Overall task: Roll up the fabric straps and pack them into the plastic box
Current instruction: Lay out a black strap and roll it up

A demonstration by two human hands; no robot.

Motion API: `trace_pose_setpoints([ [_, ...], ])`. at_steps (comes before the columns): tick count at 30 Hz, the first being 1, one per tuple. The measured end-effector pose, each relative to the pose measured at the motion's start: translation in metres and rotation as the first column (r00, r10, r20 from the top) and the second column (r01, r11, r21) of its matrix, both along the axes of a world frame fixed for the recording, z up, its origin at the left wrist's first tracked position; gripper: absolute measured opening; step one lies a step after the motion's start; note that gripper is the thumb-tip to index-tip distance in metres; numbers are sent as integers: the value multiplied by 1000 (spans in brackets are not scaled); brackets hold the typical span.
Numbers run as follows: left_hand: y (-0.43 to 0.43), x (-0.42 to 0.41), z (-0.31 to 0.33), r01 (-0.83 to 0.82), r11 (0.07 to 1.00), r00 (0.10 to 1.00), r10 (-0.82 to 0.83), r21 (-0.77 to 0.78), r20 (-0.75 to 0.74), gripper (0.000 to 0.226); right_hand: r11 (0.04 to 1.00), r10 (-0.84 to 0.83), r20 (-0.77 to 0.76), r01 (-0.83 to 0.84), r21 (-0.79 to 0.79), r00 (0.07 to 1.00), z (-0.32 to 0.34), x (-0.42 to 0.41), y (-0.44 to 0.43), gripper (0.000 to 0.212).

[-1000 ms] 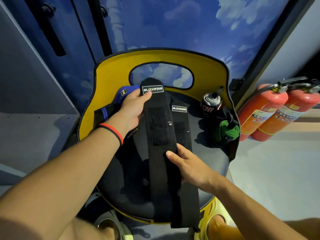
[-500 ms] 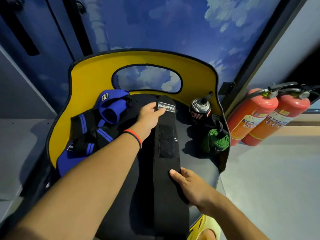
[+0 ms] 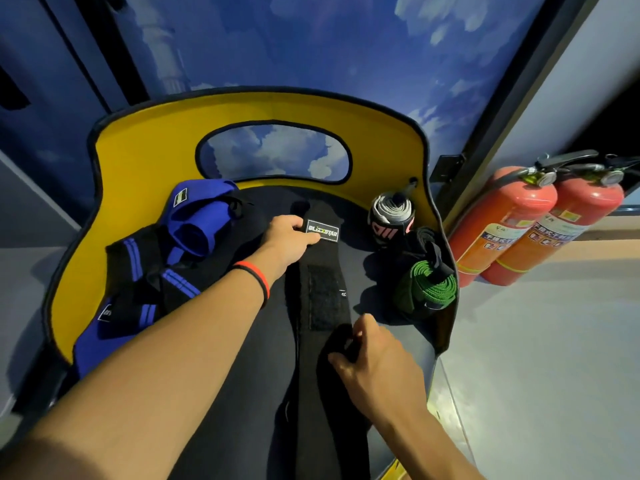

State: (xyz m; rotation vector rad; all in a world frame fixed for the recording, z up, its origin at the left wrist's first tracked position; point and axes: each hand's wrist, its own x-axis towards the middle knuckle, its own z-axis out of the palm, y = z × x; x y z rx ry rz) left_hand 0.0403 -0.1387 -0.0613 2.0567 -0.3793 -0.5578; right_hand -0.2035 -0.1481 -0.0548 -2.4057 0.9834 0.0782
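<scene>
At the far left, a heap of blue and black straps (image 3: 138, 278) is being borne by the seat (image 3: 367, 261) of a chair (image 3: 138, 157) with a yellow back, one blue piece in it lying loosely rolled. Just right of that heap, the far end of a long black strap (image 3: 325, 299) is being pinched by the left hand (image 3: 287, 233). The thumb is being pressed at the edge of the white-lettered label (image 3: 322, 231) and the fingers are being curled over the strap's end. A red and black wristband (image 3: 256, 277) is being worn on that wrist. The black strap is being kept stretched along the middle of the seat, from the label toward the viewer, with a fastening patch facing up. Nearer the viewer, a raised fold of the same strap is being gripped by the right hand (image 3: 375, 355), its fingers curled around the fabric. Further right, a grey and white roll (image 3: 391, 216) and a green roll (image 3: 429, 287) are being kept by the chair's right rim, the green one nearer. At the far right, two red fire extinguishers (image 3: 505, 220) are being kept side by side on the floor beside the chair.
</scene>
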Motion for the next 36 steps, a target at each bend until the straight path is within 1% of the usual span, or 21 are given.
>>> trace_pose_setpoints([
  [2,14,-7,9,20,999,1000,-19,-41,12,10,1000,7,185,-7,4,983,1,8,-2,31],
  [5,39,-19,28,50,996,997,-45,-76,68,12,996,-18,407,-17,84,913,6,27,-5,23],
  [6,48,-24,36,53,995,996,-46,-89,75,12,992,-43,459,-18,127,887,12,35,-5,23],
  [8,63,-34,51,49,992,997,-42,-117,65,13,980,-89,523,-20,198,848,28,48,-5,33],
  [10,77,-48,69,36,988,998,-27,-152,63,15,976,-98,564,-32,217,820,48,57,-4,36],
  [12,89,-61,86,33,979,997,-16,-203,82,20,968,-102,589,-57,244,801,66,61,-2,27],
  [14,100,-72,101,50,967,991,-17,-250,133,27,955,-107,607,-89,284,787,81,61,-1,21],
  [17,117,-86,120,139,949,978,-87,-283,189,44,936,-104,615,-132,326,782,96,57,3,32],
  [19,125,-94,126,167,935,977,-115,-311,180,50,923,-105,612,-152,353,784,103,56,3,40],
  [20,129,-98,127,171,922,980,-122,-346,159,51,918,-109,612,-157,365,784,104,56,4,42],
  [22,133,-106,126,150,869,989,-126,-471,83,52,910,-133,618,-152,386,775,106,55,5,44],
  [24,134,-112,122,44,793,994,-94,-607,-50,51,899,-179,625,-131,417,760,104,55,6,43],
  [25,134,-115,120,-34,766,991,-59,-642,-123,48,895,-194,631,-127,427,751,103,55,8,41],
  [27,135,-116,121,-176,753,969,21,-634,-245,32,885,-210,644,-138,445,735,103,56,15,40],
  [28,136,-113,122,-217,760,956,38,-613,-291,26,877,-208,646,-153,456,734,103,56,19,41],
  [29,137,-109,122,-237,766,945,39,-597,-325,25,869,-193,646,-177,462,738,104,56,23,42],
  [32,141,-96,125,-208,776,938,-15,-596,-347,27,844,-134,649,-257,471,749,107,54,28,39],
  [35,145,-89,121,-97,766,942,-135,-636,-306,31,824,-139,665,-287,488,734,111,50,23,40],
  [36,145,-88,119,-61,764,944,-166,-642,-286,29,812,-146,673,-300,500,725,112,49,21,40],
])
